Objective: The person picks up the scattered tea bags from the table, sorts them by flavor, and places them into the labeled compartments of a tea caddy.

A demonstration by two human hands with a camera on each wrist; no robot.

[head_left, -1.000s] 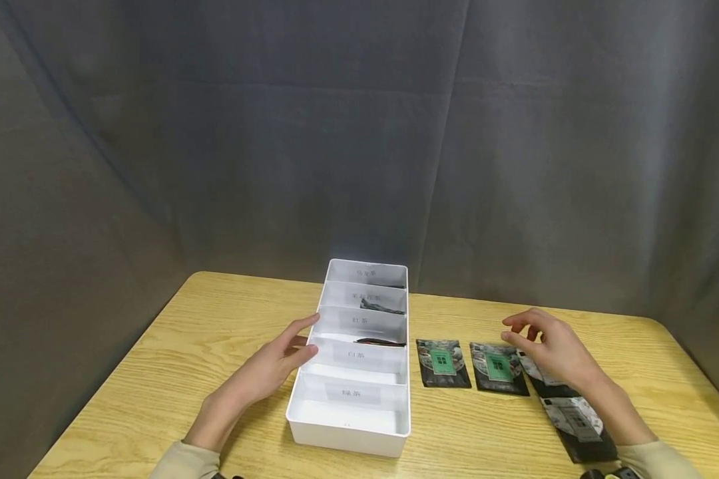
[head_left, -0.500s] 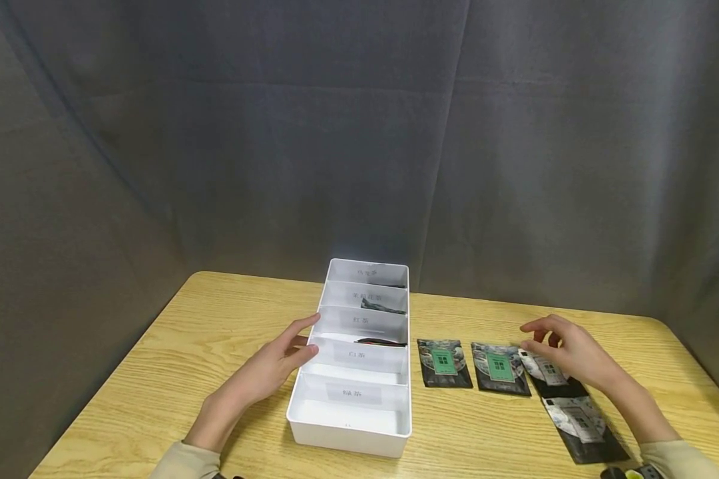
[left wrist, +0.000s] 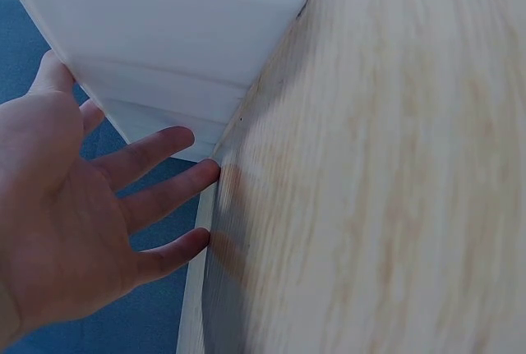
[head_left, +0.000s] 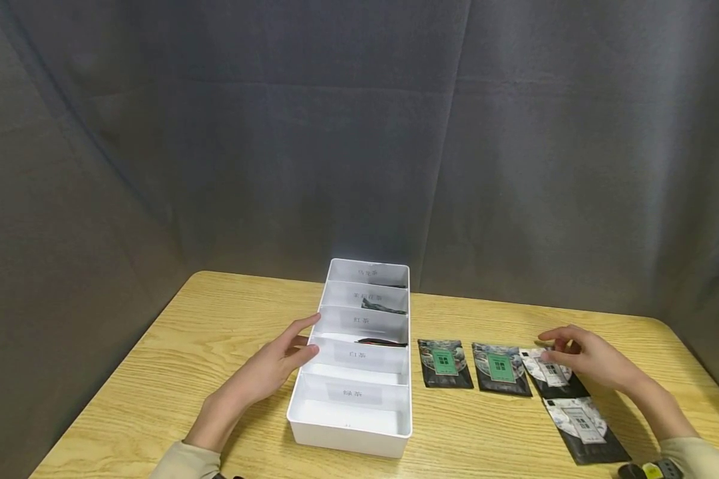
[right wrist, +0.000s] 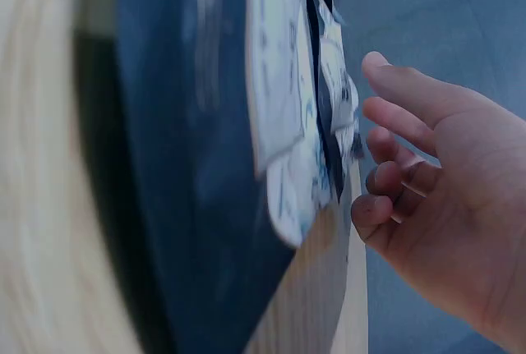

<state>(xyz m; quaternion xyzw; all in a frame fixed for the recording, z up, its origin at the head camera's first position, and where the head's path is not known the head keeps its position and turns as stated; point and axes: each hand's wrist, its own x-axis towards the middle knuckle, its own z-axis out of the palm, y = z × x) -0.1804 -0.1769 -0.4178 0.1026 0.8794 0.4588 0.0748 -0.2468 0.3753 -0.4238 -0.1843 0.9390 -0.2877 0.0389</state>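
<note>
A long white divided box (head_left: 347, 440) with a paper label in each compartment stands on the table. My left hand (head_left: 269, 367) rests against its left side, thumb and index fingertip at the rim; in the left wrist view the fingers of the left hand (left wrist: 82, 198) are spread. My right hand (head_left: 593, 359) hovers over the upper white-labelled tea sachet (head_left: 552, 378), fingers loosely bent, holding nothing. Below that lies another white-labelled sachet (head_left: 586, 426). To the left are two green-labelled sachets, one nearer the box (head_left: 445, 363) and one in the middle (head_left: 500, 368).
Inside the box, a dark green sachet (head_left: 382, 307) and a thin dark red-edged sachet (head_left: 382, 342) show in separate compartments. The wooden table (head_left: 473, 439) has rounded far corners. A grey curtain (head_left: 311, 146) hangs behind it and along both sides.
My right hand has moved right and slightly nearer, from beside the middle green-labelled sachet to over the upper white-labelled one. My left hand and the box have stayed put.
</note>
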